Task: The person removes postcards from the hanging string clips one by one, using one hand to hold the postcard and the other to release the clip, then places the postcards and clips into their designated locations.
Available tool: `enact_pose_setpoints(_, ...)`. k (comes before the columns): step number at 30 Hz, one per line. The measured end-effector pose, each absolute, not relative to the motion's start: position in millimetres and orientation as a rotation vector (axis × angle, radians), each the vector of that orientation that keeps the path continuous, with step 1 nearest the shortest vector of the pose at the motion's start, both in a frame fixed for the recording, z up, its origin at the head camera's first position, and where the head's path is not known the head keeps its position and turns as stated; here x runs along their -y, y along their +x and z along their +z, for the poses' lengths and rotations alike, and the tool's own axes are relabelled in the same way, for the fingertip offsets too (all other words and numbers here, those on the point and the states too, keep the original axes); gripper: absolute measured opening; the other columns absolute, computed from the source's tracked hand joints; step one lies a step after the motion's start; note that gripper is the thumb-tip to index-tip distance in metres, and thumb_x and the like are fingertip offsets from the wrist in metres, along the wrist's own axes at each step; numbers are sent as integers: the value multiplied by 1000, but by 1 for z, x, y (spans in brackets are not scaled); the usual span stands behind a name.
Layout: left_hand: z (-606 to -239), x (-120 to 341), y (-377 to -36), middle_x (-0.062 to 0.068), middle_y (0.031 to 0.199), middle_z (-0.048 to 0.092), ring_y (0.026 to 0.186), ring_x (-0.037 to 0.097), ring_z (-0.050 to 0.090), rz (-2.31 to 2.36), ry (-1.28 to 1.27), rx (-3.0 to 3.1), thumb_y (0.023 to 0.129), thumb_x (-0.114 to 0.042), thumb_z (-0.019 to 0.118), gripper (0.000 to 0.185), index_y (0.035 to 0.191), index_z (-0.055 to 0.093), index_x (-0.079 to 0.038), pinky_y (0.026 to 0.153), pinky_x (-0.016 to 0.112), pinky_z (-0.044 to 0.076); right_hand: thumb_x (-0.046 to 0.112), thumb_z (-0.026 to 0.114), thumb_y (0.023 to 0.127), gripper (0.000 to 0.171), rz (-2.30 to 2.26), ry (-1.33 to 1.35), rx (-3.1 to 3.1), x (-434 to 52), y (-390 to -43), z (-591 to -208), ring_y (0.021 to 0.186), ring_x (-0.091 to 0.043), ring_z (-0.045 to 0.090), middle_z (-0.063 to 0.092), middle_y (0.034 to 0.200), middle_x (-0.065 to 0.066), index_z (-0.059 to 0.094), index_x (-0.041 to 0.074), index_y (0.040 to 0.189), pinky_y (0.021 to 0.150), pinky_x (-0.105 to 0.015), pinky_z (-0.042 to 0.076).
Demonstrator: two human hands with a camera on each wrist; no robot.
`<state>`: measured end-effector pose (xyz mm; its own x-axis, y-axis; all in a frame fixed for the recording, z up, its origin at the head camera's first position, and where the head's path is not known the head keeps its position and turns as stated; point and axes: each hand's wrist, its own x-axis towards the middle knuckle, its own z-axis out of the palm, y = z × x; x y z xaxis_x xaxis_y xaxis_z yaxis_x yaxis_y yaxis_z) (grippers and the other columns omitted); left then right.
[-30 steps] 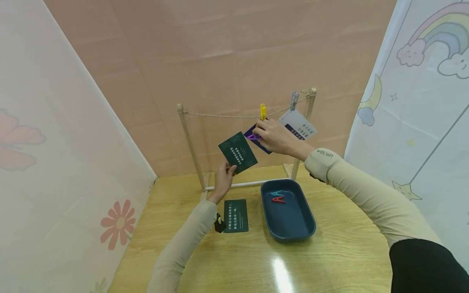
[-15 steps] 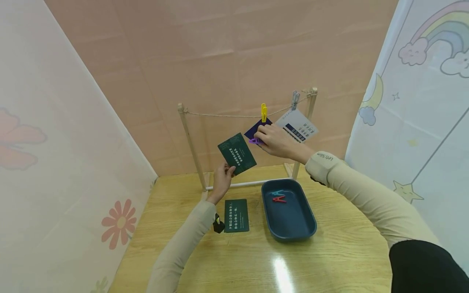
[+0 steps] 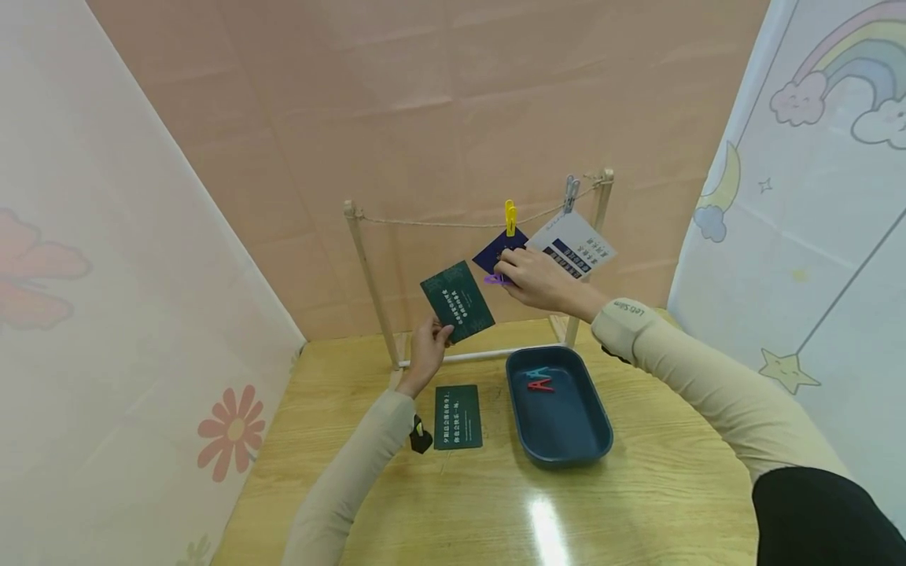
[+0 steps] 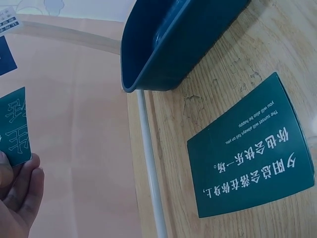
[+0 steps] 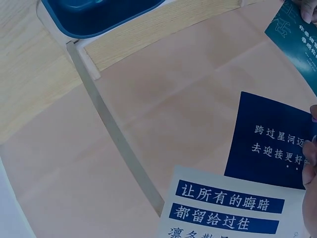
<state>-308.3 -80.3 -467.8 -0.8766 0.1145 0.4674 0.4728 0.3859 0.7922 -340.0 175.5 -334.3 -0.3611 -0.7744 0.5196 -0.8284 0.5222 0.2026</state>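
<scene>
My left hand (image 3: 429,346) pinches a dark green card (image 3: 458,302) by its lower corner, tilted in front of the rope. A purple clothespin (image 3: 495,280) is held in my right hand (image 3: 536,277), whose fingers partly cover a navy card (image 3: 495,250). That card hangs from the rope (image 3: 432,224) by a yellow clothespin (image 3: 510,218). To its right a white card (image 3: 576,242) hangs by a grey clothespin (image 3: 570,194). In the right wrist view, the right hand's fingers (image 5: 310,158) lie at the edge of the navy card. Another green card (image 4: 252,153) lies flat on the table.
Wooden posts (image 3: 368,287) hold the rope ends, with a white bar (image 3: 481,356) low between them. A dark blue tray (image 3: 566,456) holds a teal clothespin (image 3: 535,373) and a red clothespin (image 3: 540,385). Printed cloth walls stand around the wooden table (image 3: 495,503).
My right hand has moved slightly down and right with the purple clothespin, uncovering more of the navy card. The green card in my left hand has sunk a little.
</scene>
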Motion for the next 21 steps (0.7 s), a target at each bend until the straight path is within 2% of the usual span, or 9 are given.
enact_pose_setpoints(9, -470, 86, -307, 22, 76, 59, 68, 30, 63, -1596, -512, 2322, 102, -4, 52, 16, 90, 45, 4, 72, 53, 56, 9, 71, 90, 18, 119, 1294, 2228, -178, -341, -340, 78, -25, 56, 59, 95, -11, 66, 1, 105, 69, -41, 46)
enact_pose_setpoints(13, -472, 88, -306, 20, 78, 61, 68, 28, 64, -1562, -505, 2353, 102, -5, 53, 13, 93, 46, 3, 72, 53, 56, 10, 72, 90, 18, 122, 1283, 2235, -179, -340, -342, 77, -25, 57, 59, 95, -11, 66, 2, 105, 69, -41, 47)
enact_pose_setpoints(15, -473, 88, -306, 18, 79, 62, 68, 26, 64, -1554, -491, 2372, 102, -6, 53, 12, 95, 47, 2, 71, 51, 56, 12, 71, 91, 17, 107, 1276, 2240, -179, -339, -343, 76, -24, 56, 59, 94, -10, 67, 2, 105, 68, -40, 47)
enact_pose_setpoints(21, -473, 89, -304, 15, 79, 63, 68, 21, 64, -1535, -474, 2418, 102, -7, 53, 14, 94, 47, 2, 64, 32, 55, 14, 71, 91, 19, 69, 1265, 2246, -180, -339, -345, 75, -25, 57, 59, 95, -11, 66, 2, 106, 67, -40, 47)
